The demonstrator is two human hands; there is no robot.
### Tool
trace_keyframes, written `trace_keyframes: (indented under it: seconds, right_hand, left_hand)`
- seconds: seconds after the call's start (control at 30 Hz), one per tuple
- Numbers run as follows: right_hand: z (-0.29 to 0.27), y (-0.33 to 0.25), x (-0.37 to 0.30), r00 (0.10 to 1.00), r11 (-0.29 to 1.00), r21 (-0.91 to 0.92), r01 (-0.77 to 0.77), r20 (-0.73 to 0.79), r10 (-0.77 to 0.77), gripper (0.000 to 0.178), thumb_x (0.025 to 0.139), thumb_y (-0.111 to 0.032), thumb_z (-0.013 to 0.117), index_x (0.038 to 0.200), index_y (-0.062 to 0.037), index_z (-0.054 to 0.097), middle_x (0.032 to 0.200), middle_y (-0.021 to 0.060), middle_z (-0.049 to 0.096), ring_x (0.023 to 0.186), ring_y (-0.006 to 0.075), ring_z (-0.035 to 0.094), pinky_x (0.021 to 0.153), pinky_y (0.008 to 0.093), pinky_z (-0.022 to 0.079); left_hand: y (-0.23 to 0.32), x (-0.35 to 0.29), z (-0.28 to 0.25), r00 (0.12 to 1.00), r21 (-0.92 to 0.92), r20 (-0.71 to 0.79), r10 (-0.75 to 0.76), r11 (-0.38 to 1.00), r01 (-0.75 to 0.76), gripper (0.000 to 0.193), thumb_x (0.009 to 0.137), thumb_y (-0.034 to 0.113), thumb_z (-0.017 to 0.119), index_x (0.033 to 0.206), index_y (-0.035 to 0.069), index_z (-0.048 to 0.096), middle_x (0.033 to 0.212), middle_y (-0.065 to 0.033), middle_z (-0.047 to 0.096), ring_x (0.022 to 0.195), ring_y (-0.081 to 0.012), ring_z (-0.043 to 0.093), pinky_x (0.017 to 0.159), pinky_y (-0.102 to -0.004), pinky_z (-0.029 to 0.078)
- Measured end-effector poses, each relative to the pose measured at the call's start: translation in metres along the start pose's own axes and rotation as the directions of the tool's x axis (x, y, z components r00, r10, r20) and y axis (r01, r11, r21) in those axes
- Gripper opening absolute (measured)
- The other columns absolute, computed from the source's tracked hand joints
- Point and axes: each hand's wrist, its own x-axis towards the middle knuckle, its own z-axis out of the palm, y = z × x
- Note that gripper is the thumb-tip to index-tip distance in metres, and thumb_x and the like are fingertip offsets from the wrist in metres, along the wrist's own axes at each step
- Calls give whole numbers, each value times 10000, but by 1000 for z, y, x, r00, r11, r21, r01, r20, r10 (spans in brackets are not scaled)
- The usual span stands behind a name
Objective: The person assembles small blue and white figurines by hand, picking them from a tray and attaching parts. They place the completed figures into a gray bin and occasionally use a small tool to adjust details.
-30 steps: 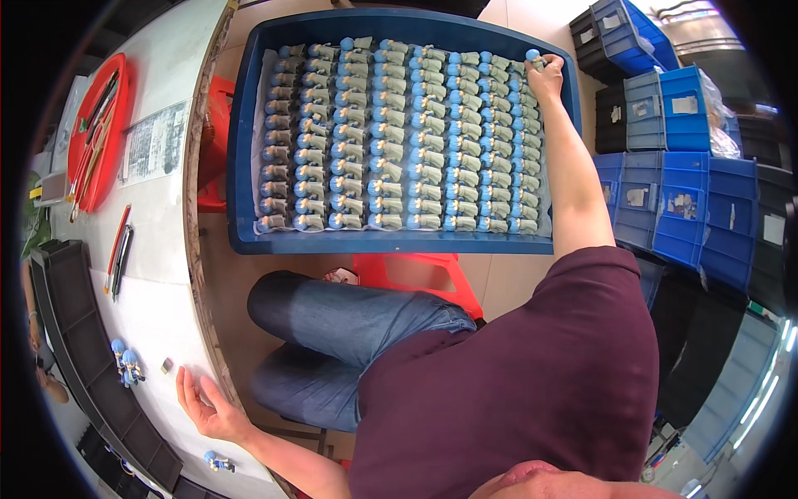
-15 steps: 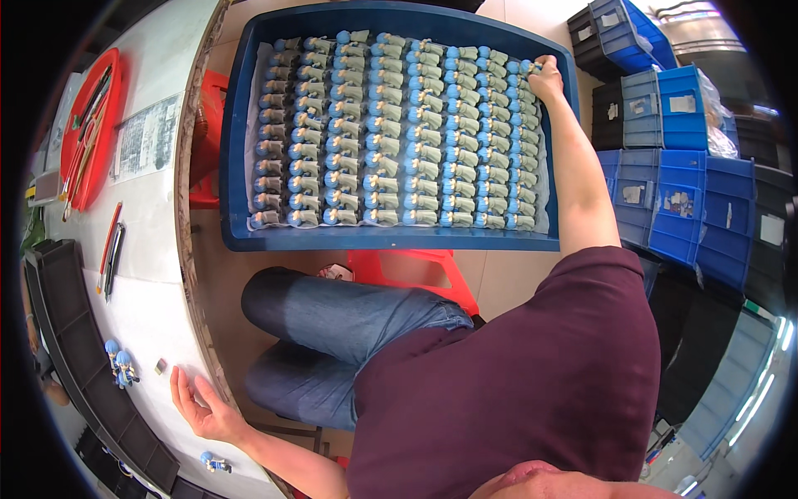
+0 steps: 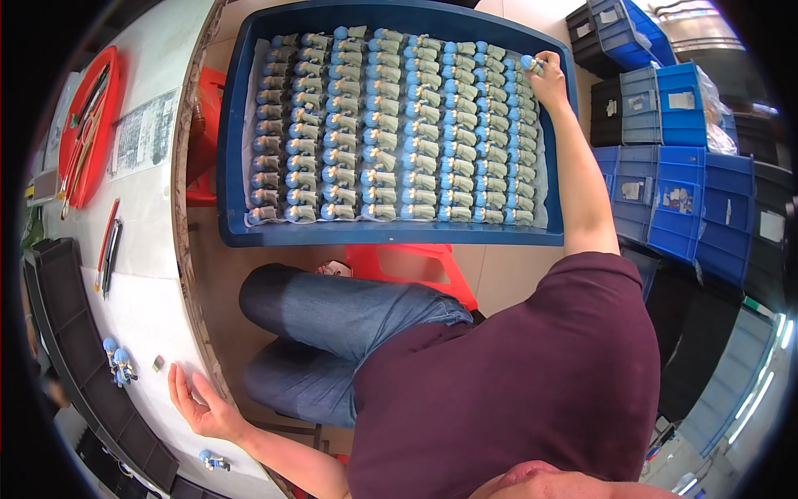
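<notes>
At the far right corner of a deep blue tray (image 3: 399, 238), the fingers of my right hand (image 3: 547, 83) are closed round a small blue-haired figurine (image 3: 529, 63). Rows of similar figurines in grey-green clothes (image 3: 420, 116) lie on a pale liner in that tray. My left hand (image 3: 204, 409) rests palm up at the edge of the white worktable (image 3: 141, 312), fingers apart and holding nothing. Near its fingertips lies a small greenish block (image 3: 158, 363). Two blue-haired figurines (image 3: 121, 366) stand just beyond, and another figurine (image 3: 214, 460) lies closer to me.
A red oval dish (image 3: 104, 71) with brushes and tools sits on the table, with pens (image 3: 110, 258) below it. A black compartment tray (image 3: 91, 366) runs along the left side. Stacked blue crates (image 3: 682, 200) stand at the right. A red stool (image 3: 416, 270) is under the tray.
My right hand has shifted very slightly, and the figurine in it shows more plainly above the row. My left hand stays nearly still.
</notes>
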Motion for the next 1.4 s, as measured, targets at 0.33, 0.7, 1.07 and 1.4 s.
trace_keyframes:
  seconds: [0.33,0.7,1.07,1.4]
  right_hand:
    - [7,24,-29,993,996,-18,90,77,-89,425,721,-146,675,1031,-26,411,919,213,565,898,346,556,786,390,430]
    - [-5,10,-59,989,995,100,-28,149,13,395,731,-155,660,1018,-47,410,891,177,594,886,299,587,772,352,437]
    - [-12,13,-64,975,991,135,-18,222,-13,401,735,-165,657,1017,-42,400,905,160,577,912,267,569,792,348,429]
    - [-24,2,-97,912,945,153,-289,344,224,365,756,-154,635,1001,-33,392,812,132,610,726,194,617,715,306,454]
  left_hand:
    - [-2,-1,1,999,-34,-21,25,999,-25,233,836,22,561,1060,-39,578,1110,-85,570,991,-161,534,828,-274,420]
    - [-1,-3,0,999,-52,-26,21,998,-22,225,837,13,556,1053,-44,579,1114,-86,567,993,-164,533,852,-279,420]
    - [-2,-3,-2,1000,-43,-3,5,999,-5,237,839,29,558,1060,-56,571,1137,-110,538,1023,-198,527,882,-295,440]
    - [-4,-4,-1,1000,-64,-4,17,998,-17,236,840,28,558,1059,-58,570,1134,-112,541,1010,-199,536,881,-299,446]
